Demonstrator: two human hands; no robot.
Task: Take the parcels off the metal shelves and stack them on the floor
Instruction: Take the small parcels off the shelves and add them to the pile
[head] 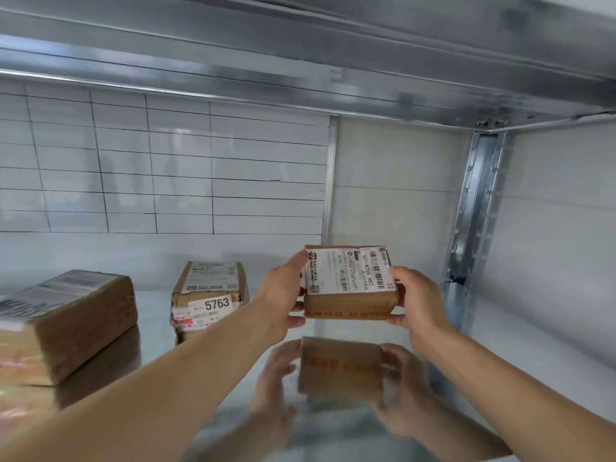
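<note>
Both forearms reach in over the shelf's front edge. My left hand (283, 295) and right hand (416, 301) clasp the small brown parcel (348, 281) by its two ends, thumbs on the top edge and fingers (295, 321) curled beneath. The parcel hangs just above the metal shelf (533, 345), white label uppermost, with its reflection showing apart from it below. Recommended handling: hold it flat, draw it straight toward me clear of the front edge, then lower it to the floor label-up so the stack sits square. The wrapping looks taped and slick, so I judge even pressure from both ends advisable. Count: two hands engaged, one parcel in hand. Farther in, two parcels rest on the shelf: the parcel marked 5763 (210, 295) in the middle and the larger parcel (66, 321) at the left. Whether the shape under the larger one is another parcel or a reflection, I cannot tell. Behind stand one upright post (473, 201) and the tiled wall (166, 161), with one upper shelf (333, 61) overhead.
</note>
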